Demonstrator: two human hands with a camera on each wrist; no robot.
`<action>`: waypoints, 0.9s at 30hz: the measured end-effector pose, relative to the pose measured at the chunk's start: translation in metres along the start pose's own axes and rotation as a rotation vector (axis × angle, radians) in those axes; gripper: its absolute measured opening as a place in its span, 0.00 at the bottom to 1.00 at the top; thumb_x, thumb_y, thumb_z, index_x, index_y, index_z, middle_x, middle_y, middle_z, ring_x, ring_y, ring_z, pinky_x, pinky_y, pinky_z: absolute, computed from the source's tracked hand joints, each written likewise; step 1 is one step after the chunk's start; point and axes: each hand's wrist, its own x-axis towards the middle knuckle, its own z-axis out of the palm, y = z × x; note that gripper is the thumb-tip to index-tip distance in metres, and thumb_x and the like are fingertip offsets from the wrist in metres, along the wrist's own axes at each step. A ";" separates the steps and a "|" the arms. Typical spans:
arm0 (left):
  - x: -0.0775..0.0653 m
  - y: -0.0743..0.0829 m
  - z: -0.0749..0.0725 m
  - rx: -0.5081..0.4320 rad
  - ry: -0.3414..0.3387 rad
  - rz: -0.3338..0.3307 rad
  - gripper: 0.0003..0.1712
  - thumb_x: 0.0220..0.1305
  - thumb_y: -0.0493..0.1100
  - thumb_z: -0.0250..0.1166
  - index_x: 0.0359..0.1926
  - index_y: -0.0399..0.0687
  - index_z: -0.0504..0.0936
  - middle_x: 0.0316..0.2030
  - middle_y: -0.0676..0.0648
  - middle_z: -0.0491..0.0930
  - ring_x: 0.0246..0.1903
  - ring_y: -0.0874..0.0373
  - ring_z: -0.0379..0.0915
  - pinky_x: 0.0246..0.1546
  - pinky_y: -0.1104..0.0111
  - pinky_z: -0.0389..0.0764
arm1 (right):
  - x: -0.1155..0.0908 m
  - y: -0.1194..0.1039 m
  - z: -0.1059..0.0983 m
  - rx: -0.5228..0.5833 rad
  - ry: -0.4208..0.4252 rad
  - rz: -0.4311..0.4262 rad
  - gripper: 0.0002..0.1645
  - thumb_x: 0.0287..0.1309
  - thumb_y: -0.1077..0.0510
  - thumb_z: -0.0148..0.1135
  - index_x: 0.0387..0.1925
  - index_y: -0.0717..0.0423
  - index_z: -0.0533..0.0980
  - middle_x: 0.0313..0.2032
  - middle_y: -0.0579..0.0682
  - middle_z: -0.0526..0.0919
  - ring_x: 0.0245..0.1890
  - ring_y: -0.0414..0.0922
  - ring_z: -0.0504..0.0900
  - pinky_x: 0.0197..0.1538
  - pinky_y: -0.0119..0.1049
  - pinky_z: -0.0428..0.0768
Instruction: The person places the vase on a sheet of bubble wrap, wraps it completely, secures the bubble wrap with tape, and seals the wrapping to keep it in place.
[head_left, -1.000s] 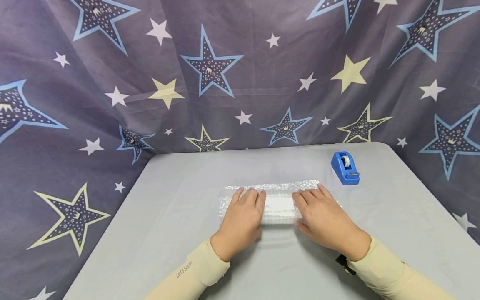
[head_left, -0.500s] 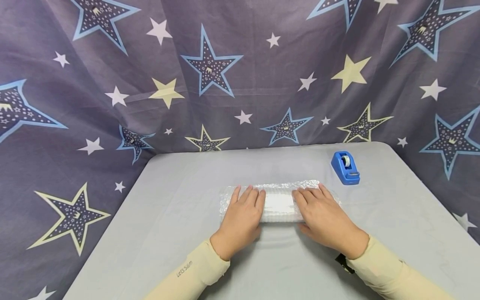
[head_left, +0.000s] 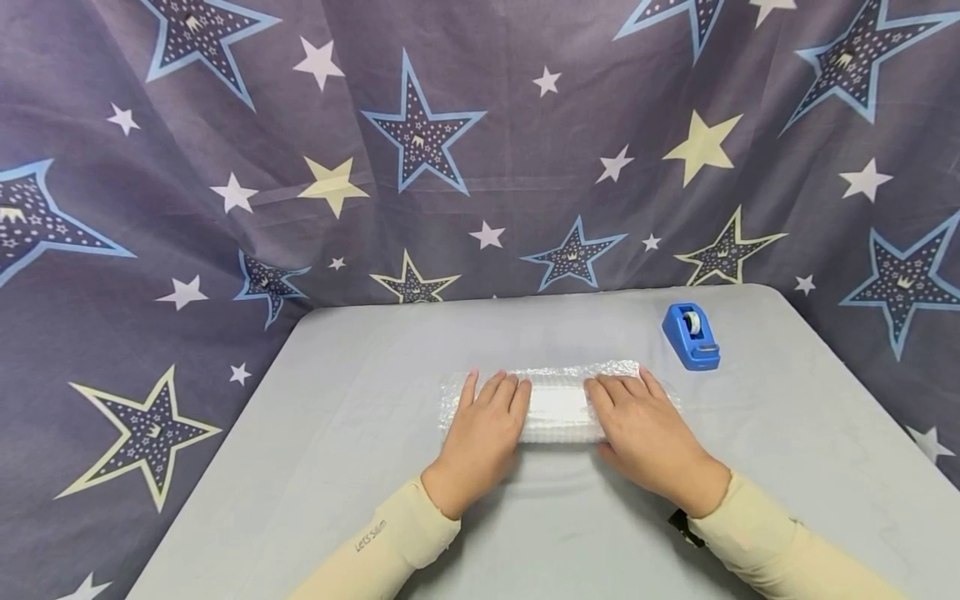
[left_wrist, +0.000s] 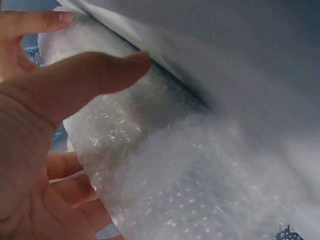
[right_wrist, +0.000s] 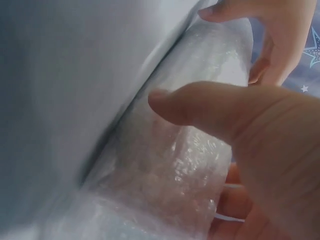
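Note:
A roll-shaped bundle of clear bubble wrap (head_left: 557, 432) lies crosswise near the middle of the table, a white patch showing at its centre. My left hand (head_left: 483, 433) grips its left part, fingers over the top and thumb on the near side. Its right part is held the same way by my right hand (head_left: 648, 429). In the left wrist view the bubble wrap (left_wrist: 200, 175) fills the space between thumb and fingers. The right wrist view shows the wrap (right_wrist: 190, 150) under my right thumb (right_wrist: 185, 102), with the other fingers partly hidden behind it.
A blue tape dispenser (head_left: 690, 337) with a roll of tape stands at the back right of the table. Pale grey cloth covers the table (head_left: 360, 400). A dark curtain (head_left: 510, 167) printed with stars hangs behind and along both sides.
The bundle's near edge has shifted slightly away from me, turning a little under both hands. My right wrist has drawn slightly left; the tape dispenser stays where it was.

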 end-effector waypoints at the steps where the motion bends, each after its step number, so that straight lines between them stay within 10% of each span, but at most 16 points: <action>1: 0.000 0.000 0.001 -0.002 0.010 0.000 0.40 0.47 0.35 0.71 0.66 0.40 0.73 0.59 0.42 0.79 0.65 0.43 0.75 0.68 0.38 0.68 | 0.000 0.000 0.001 0.001 0.005 0.006 0.51 0.37 0.50 0.84 0.62 0.63 0.71 0.55 0.60 0.81 0.56 0.62 0.79 0.67 0.67 0.67; 10: 0.001 -0.004 0.005 -0.021 0.091 0.008 0.33 0.45 0.33 0.67 0.58 0.43 0.75 0.52 0.45 0.80 0.57 0.47 0.79 0.62 0.44 0.74 | 0.000 0.000 0.004 0.005 0.051 0.036 0.48 0.33 0.50 0.85 0.58 0.58 0.73 0.53 0.57 0.83 0.54 0.60 0.81 0.66 0.67 0.69; 27: -0.003 0.003 -0.018 -0.031 -0.010 0.018 0.38 0.30 0.41 0.78 0.50 0.48 0.76 0.42 0.51 0.80 0.42 0.52 0.82 0.50 0.54 0.73 | -0.001 -0.004 -0.016 0.004 -0.012 0.025 0.44 0.24 0.48 0.85 0.48 0.54 0.75 0.44 0.52 0.86 0.46 0.56 0.85 0.67 0.69 0.67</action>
